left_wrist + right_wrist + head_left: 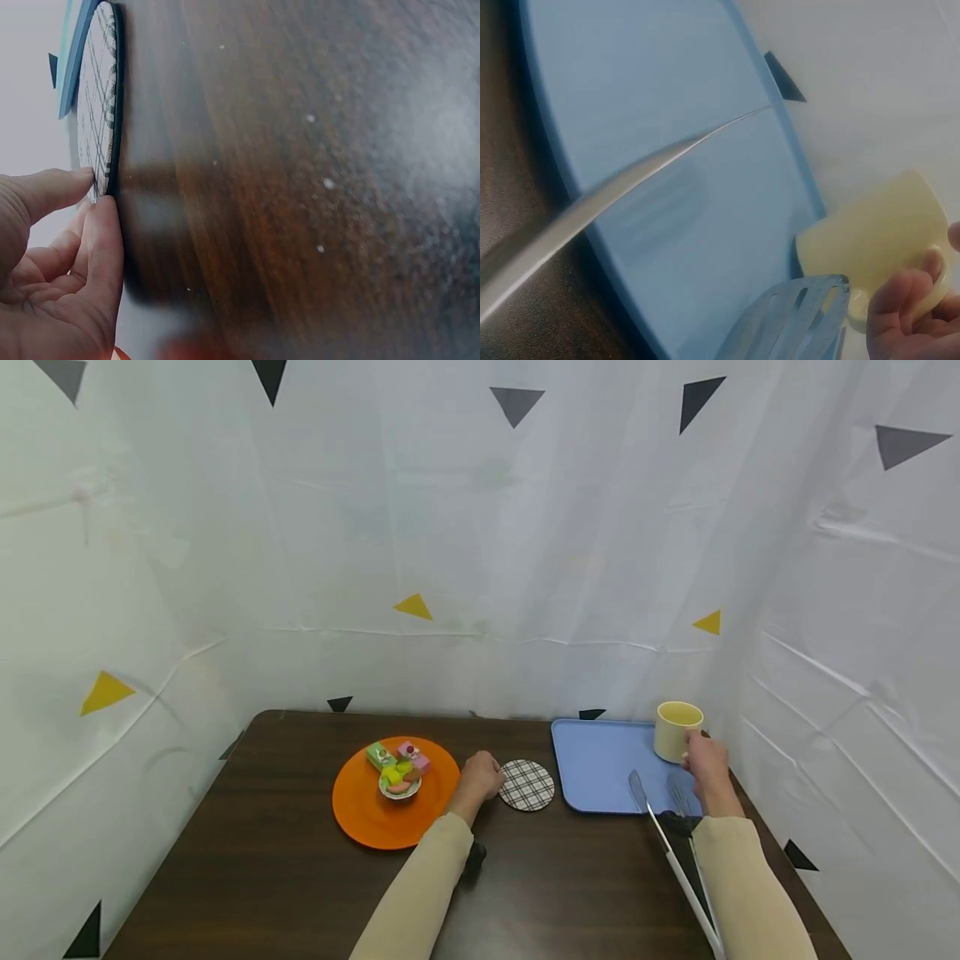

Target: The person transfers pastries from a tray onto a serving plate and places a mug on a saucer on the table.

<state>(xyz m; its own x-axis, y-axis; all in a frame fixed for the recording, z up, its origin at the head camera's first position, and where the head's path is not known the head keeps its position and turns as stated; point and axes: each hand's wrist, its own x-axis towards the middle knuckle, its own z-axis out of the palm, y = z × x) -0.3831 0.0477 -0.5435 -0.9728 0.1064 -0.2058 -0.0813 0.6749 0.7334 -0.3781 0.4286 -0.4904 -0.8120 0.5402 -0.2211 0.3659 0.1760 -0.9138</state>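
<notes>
My left hand (482, 777) is at the left edge of a round plaid coaster (527, 785). In the left wrist view, the thumb lies on the coaster's (99, 97) patterned face, and a fingertip meets its dark-edged underside, pinching the rim. My right hand (707, 762) grips the handle of a pale yellow mug (675, 731), which stands upright at the back right corner of a blue tray (596, 768). Fingers curl through the mug's (874, 240) handle in the right wrist view.
Long metal tongs (686, 881), one head slotted (791, 315), reach over the tray's front edge beside my right forearm. Left of my left hand is an orange plate (352, 810) carrying a small bowl (400, 791) of toy-like food and two little boxes. White curtains surround the dark table (300, 893).
</notes>
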